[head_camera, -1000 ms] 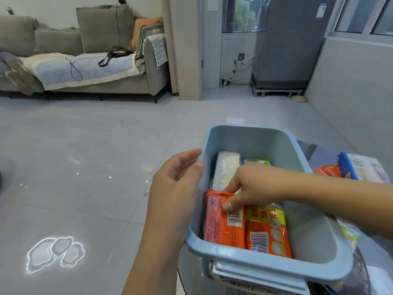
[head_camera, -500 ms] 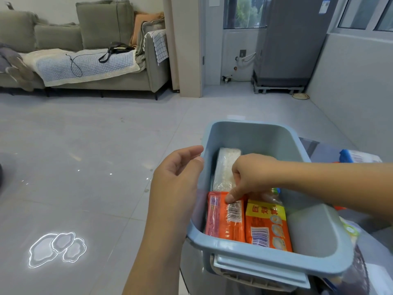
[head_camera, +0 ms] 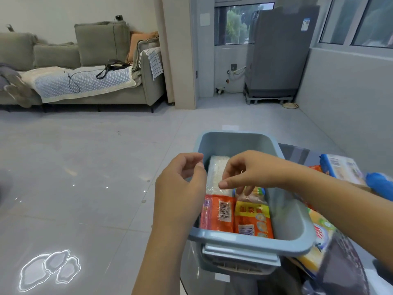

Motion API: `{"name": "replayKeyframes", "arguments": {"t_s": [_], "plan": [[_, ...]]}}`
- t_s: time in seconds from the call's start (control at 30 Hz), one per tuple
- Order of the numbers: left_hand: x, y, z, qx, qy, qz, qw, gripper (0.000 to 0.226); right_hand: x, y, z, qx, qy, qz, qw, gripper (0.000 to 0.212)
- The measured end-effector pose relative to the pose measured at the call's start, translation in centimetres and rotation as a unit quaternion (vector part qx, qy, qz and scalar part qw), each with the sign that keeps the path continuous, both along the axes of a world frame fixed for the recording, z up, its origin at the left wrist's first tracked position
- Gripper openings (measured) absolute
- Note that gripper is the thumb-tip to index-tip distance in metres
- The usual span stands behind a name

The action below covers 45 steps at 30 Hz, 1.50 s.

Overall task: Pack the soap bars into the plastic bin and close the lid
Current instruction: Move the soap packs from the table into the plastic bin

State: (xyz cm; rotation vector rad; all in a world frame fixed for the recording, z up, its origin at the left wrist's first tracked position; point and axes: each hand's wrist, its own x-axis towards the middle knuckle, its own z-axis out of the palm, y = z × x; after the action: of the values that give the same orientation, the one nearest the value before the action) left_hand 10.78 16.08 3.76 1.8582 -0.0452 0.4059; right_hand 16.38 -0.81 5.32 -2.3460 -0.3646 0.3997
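Note:
A light blue plastic bin stands open at the lower middle. Inside lie an orange wrapped soap bar, a yellow-and-orange soap bar beside it, and a white wrapped bar behind them. My left hand curls against the bin's left rim, empty. Above the bars hovers my right hand, fingers loosely spread and holding nothing. Under the bin's front edge a flat piece of the same blue, maybe the lid, pokes out.
More packaged bars lie to the right of the bin: a blue-edged pack and a yellow pack. The bin rests on a dark glass tabletop. A grey tiled floor stretches left toward a sofa.
My right hand has let go of the orange bar and lifted out of the bin. My left hand has stayed at the left rim.

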Motion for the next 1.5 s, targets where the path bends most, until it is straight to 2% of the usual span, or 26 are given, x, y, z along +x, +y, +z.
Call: {"name": "replayKeyframes", "arguments": {"t_s": [0.13, 0.3, 0.47, 0.7, 0.87, 1.0, 1.2, 1.33, 1.5], "plan": [[-0.9, -1.1, 0.6, 0.013, -0.036, -0.002, 0.999, 0.014, -3.4, -2.3, 1.2, 0.1, -0.051, -0.029, 0.993, 0.022], [-2.5, -5.3, 1.1, -0.016, -0.056, -0.065, 0.996, 0.018, -7.7, -5.6, 2.0, 0.179, -0.095, -0.08, 0.976, 0.025], [-4.5, -10.6, 0.6, -0.002, -0.077, -0.146, 0.986, 0.017, -10.7, -10.1, 1.4, 0.213, -0.113, -0.142, 0.96, 0.01], [-7.1, -16.3, -0.9, 0.097, -0.157, -0.214, 0.959, 0.022, -12.7, -16.3, -0.6, 0.199, -0.091, -0.216, 0.951, 0.008], [-7.3, -18.5, -4.0, 0.134, -0.09, -0.251, 0.954, 0.029, -12.3, -18.4, -4.2, 0.186, -0.056, -0.261, 0.946, 0.004], [-6.2, -19.1, -6.8, 0.209, -0.007, -0.22, 0.953, 0.04, -11.1, -18.9, -6.6, 0.121, -0.027, -0.264, 0.957, 0.003], [-4.8, -19.3, -9.0, 0.321, 0.095, -0.15, 0.93, 0.049, -9.3, -18.3, -8.6, 0.066, -0.014, -0.285, 0.956, 0.009], [-4.1, -19.1, -10.2, 0.337, 0.133, -0.131, 0.923, 0.049, -8.5, -17.9, -9.3, 0.006, 0.028, -0.277, 0.96, 0.031], [-4.2, -19.4, -11.0, 0.314, 0.117, -0.12, 0.935, 0.047, -8.0, -17.3, -10.4, 0.059, 0.106, -0.272, 0.955, 0.03]]}}
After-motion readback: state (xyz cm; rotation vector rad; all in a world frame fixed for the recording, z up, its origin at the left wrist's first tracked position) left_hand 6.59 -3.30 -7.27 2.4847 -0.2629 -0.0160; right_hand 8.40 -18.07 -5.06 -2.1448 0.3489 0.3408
